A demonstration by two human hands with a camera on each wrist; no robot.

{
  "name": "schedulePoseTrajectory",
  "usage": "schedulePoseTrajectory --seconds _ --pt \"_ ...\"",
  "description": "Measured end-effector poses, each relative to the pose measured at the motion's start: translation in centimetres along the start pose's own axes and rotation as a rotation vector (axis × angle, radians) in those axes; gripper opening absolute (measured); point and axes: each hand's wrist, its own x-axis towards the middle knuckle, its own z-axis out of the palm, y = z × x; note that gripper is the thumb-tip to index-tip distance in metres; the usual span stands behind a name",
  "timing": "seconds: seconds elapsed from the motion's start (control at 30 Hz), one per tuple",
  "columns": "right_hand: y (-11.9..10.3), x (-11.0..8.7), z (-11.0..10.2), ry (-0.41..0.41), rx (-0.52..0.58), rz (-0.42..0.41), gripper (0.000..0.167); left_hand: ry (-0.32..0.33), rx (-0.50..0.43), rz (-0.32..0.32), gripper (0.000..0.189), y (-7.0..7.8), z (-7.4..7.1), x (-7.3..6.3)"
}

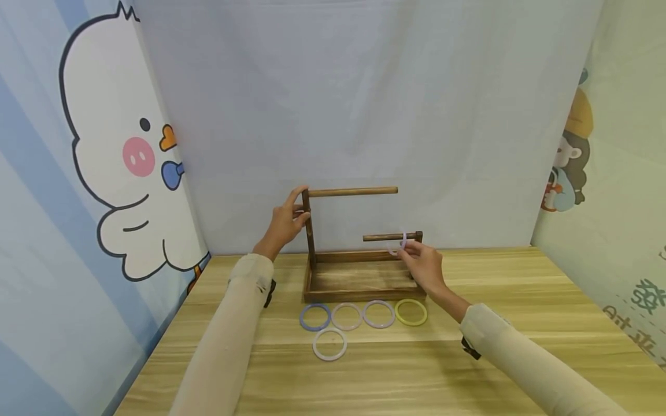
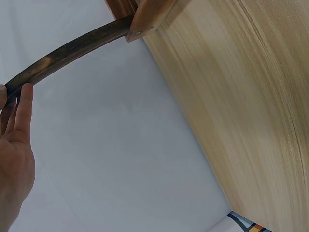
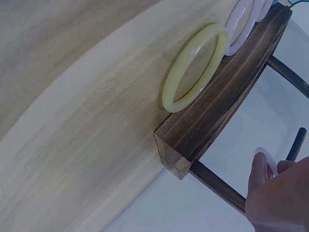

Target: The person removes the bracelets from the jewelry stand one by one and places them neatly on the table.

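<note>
A dark wooden bangle stand has a tall post on the left with a long upper rod, and a short post on the right with a lower rod. Near the tall post's top, my left hand holds the wood between thumb and fingers. My right hand pinches a pale purple bangle at the lower rod, close to its post end. The bangle overlaps the rod in the head view; part of it is hidden behind the fingers.
Before the stand lie a blue bangle, a pale pink bangle, a lilac bangle and a yellow bangle in a row. A white bangle lies nearer on the wooden table. A pale curtain hangs behind.
</note>
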Motion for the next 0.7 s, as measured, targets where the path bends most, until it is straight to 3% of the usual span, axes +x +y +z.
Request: schedulePoseTrajectory --seconds 0.4,0.7 --pt "-0.5 -0.1 0.8 -0.056 0.154 0.091 0.029 0.002 -0.001 0.004 0.072 0.0 -0.2 -0.1" --pt "-1.0 -0.3 2.1 -0.096 0.226 0.086 0.029 0.013 -0.015 0.018 0.071 -0.1 -0.3 -0.1"
